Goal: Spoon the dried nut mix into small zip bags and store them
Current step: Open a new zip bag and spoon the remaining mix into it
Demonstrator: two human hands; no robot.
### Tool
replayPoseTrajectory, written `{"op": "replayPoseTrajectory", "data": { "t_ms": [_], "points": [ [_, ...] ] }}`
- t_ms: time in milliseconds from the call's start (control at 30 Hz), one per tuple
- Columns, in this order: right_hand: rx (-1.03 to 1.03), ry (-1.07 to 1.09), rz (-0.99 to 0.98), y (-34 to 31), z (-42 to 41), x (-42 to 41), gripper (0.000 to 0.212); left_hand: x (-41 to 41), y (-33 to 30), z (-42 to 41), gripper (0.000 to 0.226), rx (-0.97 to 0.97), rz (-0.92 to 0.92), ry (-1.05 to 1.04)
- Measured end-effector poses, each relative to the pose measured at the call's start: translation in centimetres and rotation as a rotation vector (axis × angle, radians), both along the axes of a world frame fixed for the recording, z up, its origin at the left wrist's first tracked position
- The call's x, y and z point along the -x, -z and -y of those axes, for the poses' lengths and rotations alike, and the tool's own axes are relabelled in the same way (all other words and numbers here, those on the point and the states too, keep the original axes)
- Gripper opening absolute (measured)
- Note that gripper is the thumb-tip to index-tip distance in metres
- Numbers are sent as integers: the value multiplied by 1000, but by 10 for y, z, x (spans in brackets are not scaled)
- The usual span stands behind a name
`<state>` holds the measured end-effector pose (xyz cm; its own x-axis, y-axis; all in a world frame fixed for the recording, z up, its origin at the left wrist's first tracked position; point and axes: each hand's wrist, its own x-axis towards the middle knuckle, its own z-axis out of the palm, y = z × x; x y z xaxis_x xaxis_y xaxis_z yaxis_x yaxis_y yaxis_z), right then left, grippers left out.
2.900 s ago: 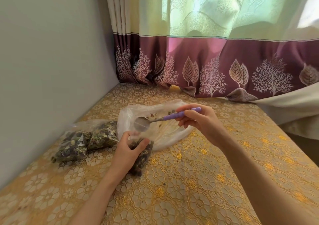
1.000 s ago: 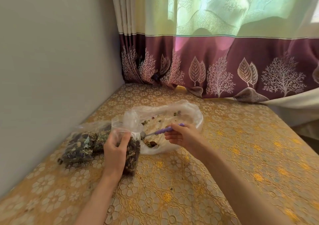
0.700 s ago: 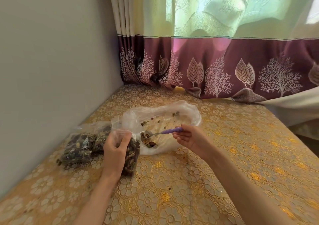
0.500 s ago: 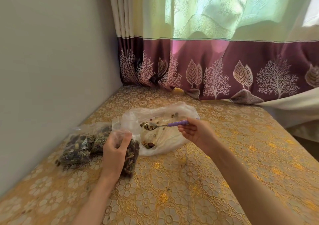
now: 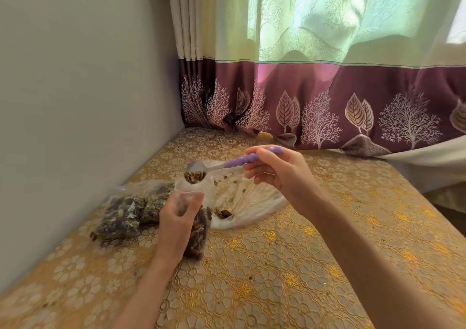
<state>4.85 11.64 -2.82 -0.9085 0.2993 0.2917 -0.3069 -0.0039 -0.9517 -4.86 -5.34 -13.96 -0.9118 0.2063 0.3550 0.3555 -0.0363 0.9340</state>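
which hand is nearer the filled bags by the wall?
Left. The left hand holds the small zip bag right beside the filled bags; the right hand is farther right, gripping the spoon.

The right hand [image 5: 280,172] is lifting the spoon [image 5: 227,163] up out of the big plastic bag [image 5: 252,200], where it was scooping a second ago, and is now tipping its loaded bowl over the mouth of the small zip bag [image 5: 199,217]. The nut mix [image 5: 194,176] is sliding off the spoon into that opening.
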Motion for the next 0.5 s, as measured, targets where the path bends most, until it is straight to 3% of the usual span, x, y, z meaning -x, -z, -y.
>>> {"op": "replayPoseTrajectory", "data": {
  "t_ms": [200, 367, 500],
  "points": [
    [-76, -23, -10, 2, -2, -1, 20, 0, -2, 0, 30, -9, 8, -14],
    [72, 58, -86, 6, -11, 0, 18, -2, -6, 2, 71, -15, 25, -6],
    [71, 198, -34, 16, -25, 3, 18, -2, -6, 3, 77, -28, 50, -2]
  ]
}}
